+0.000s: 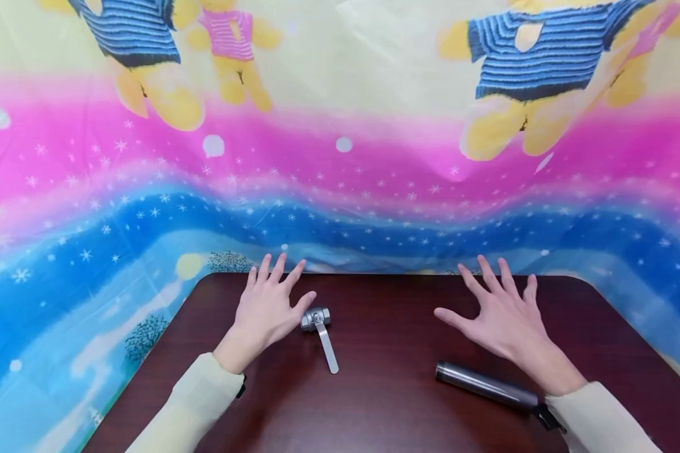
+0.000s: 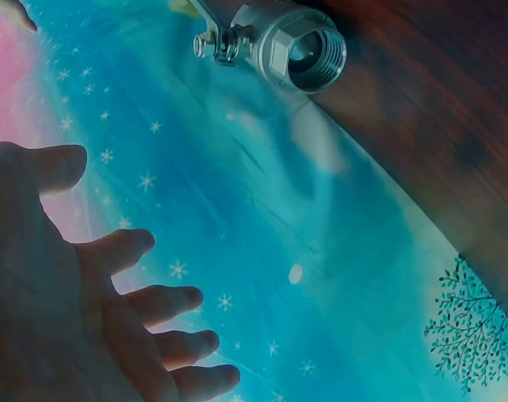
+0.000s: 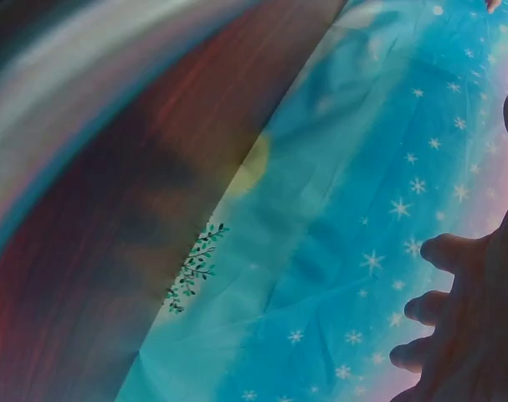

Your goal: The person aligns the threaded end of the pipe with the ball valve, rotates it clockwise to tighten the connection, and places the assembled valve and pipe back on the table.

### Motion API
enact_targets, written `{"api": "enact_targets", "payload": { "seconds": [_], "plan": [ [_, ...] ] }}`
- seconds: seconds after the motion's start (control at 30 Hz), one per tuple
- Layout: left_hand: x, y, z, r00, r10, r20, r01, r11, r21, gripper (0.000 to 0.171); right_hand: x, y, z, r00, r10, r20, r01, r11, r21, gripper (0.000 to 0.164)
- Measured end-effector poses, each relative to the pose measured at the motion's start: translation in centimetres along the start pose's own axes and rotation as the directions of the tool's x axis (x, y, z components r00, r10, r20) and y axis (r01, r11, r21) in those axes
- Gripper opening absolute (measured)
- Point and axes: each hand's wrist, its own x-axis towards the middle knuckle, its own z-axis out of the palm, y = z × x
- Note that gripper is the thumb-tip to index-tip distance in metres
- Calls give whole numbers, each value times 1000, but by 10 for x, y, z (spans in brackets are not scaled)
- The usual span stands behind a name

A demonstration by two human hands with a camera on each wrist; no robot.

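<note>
Fingers spread, my left hand [image 1: 267, 311] is held over the far left part of the table, with nothing in it. Just right of its thumb lies a metal ball valve [image 1: 316, 319] with a flat lever handle pointing toward me. The left wrist view shows the threaded opening of the ball valve [image 2: 308, 54]. On the other side, my right hand [image 1: 507, 321] is likewise spread and holds nothing. A dark metal pipe [image 1: 487, 385] lies below that hand, its near end close to the right sleeve. In the right wrist view a blurred, shiny curved surface fills the upper left corner.
The dark brown wooden table [image 1: 374, 409] has rounded far corners. Behind and beside it hangs a colourful cloth [image 1: 340, 182] printed with bears and snowflakes. A small black piece [image 1: 549, 418] shows at the pipe's near end, beside the right cuff.
</note>
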Motion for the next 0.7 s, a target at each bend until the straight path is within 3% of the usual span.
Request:
{"api": "enact_targets", "payload": {
  "seconds": [0.23,0.7],
  "plan": [
    [2,1,-3,999,32,-31,-31,999,22,73,-12,8,-5,999,8,-36,-8,1000,4,108],
    [-18,-2,2,998,51,-22,-51,999,-9,74,-39,19,-1,995,-53,-87,55,998,17,108]
  ]
}}
